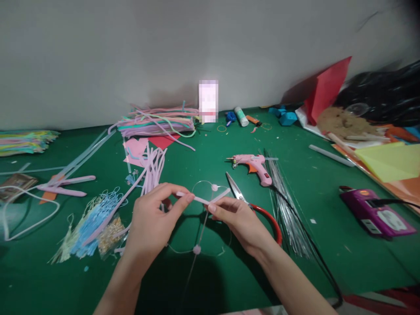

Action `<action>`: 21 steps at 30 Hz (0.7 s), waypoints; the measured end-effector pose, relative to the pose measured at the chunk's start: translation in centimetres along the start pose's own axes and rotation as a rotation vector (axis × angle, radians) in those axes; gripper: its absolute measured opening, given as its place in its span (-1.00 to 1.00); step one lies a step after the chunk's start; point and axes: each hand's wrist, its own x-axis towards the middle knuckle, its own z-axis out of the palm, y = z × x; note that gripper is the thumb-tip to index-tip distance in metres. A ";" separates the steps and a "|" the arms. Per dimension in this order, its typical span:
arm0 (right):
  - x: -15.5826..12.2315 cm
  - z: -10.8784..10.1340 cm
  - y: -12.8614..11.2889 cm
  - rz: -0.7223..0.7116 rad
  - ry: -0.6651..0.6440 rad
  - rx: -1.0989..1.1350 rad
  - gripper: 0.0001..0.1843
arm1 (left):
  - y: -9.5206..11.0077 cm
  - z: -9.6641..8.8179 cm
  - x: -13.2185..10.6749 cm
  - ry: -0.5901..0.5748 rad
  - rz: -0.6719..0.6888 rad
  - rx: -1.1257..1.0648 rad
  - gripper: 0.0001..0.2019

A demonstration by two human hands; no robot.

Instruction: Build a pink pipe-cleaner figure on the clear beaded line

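Note:
Between my hands stretches a short, pale pink pipe cleaner (201, 199), bent upward at its right end. My left hand (154, 216) pinches its left part between thumb and fingers. At the bend, my right hand (244, 221) is closed on it. Just below and behind them is a thin, clear wire shape with curved loops and a straight stem; a pink ball (214, 187) sits near its top and another pink ball (197, 249) lower down. Whether my fingers also touch this wire, I cannot tell. Red-handled scissors (274, 221) lie beside my right hand.
A pink glue gun (251, 164) trails a black cord beside a bundle of thin wires (288, 218). Pipe cleaners (157, 124) are piled at the back. Blue tassels (95, 232) and a bead bag (111, 234) lie left; a purple power adapter (377, 214) sits right.

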 end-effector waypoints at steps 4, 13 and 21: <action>0.1 0.2 -0.4 0.018 -0.009 -0.002 -0.76 | 0.1 -0.3 0.5 -0.032 0.012 0.025 -0.86; -0.1 0.9 -1.7 0.046 -0.068 -0.002 -0.76 | 0.5 -1.4 4.5 -0.259 0.065 -0.045 -0.83; 0.3 1.2 -1.7 0.049 -0.042 0.054 -0.61 | -0.2 -0.8 5.3 -0.272 0.040 -0.193 -0.75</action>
